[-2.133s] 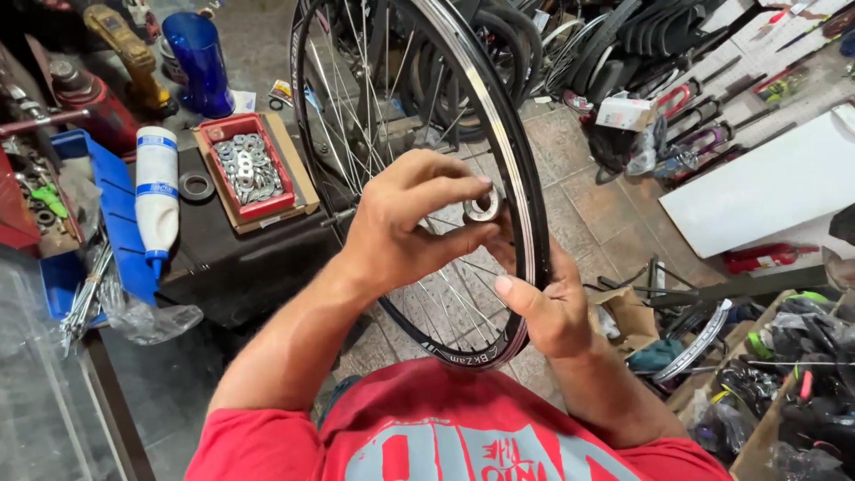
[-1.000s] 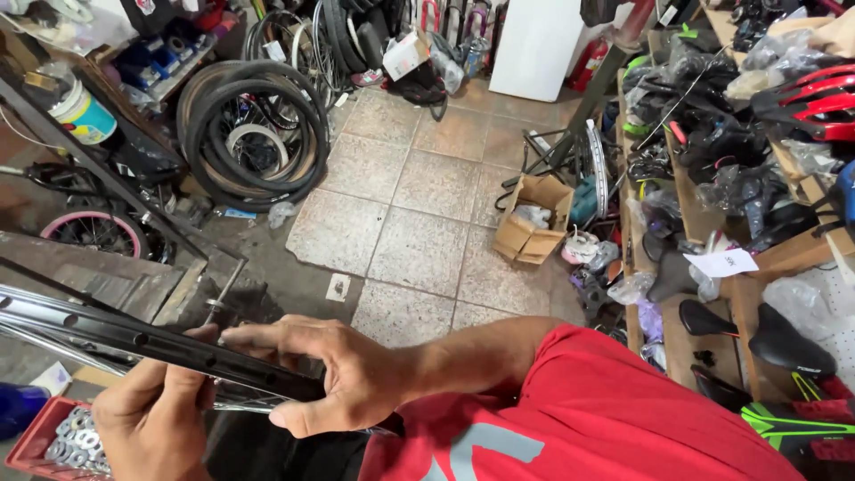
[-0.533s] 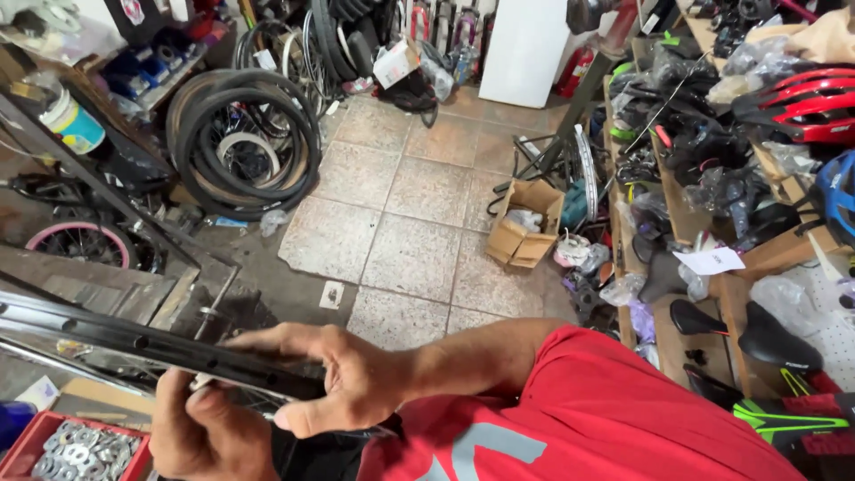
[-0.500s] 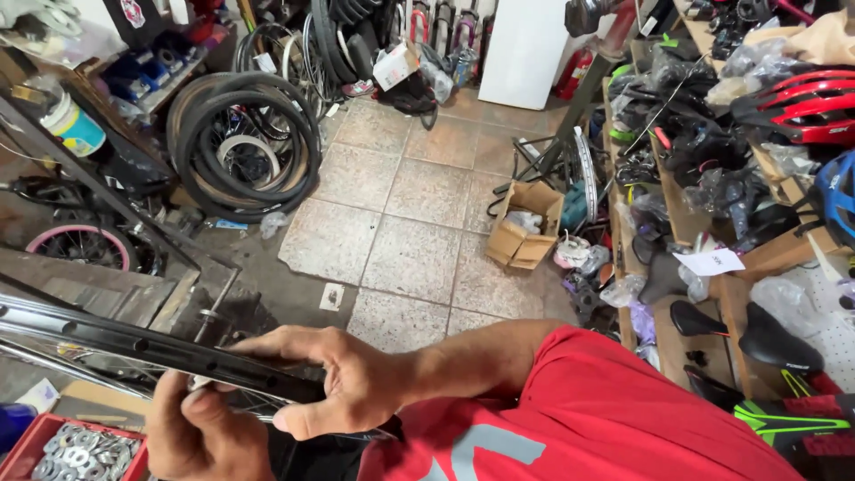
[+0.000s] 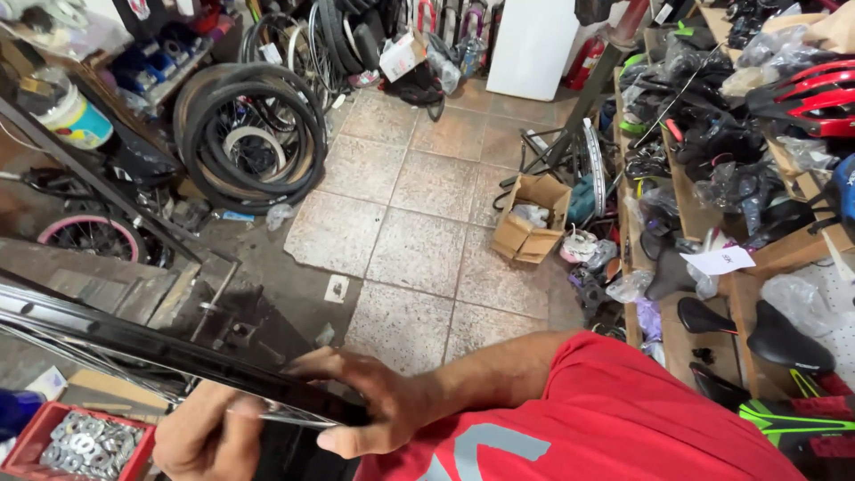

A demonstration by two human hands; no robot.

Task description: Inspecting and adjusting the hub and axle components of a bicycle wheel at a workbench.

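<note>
A black bicycle wheel rim (image 5: 134, 343) with silver spokes crosses the lower left at a slant. My right hand (image 5: 378, 405) reaches in from the red sleeve and grips the rim's near end, fingers over the top and thumb underneath. Just to its left, my left hand (image 5: 214, 438) sits under the rim, its fingers closed around a thin silver spoke (image 5: 276, 416) of the wheel. My red shirt (image 5: 614, 419) fills the lower right.
A red tray of metal washers (image 5: 76, 443) sits at the bottom left. Stacked tyres (image 5: 254, 134) lean at the upper left, and a cardboard box (image 5: 532, 218) stands on the tiled floor (image 5: 419, 258). Shelves with saddles (image 5: 784, 334) and a red helmet (image 5: 815, 98) line the right.
Two seconds ago I faced the upright wheel with a hand at its hub. The view has since swung to the shop floor; the rim lies slanted, both hands staying on it.
</note>
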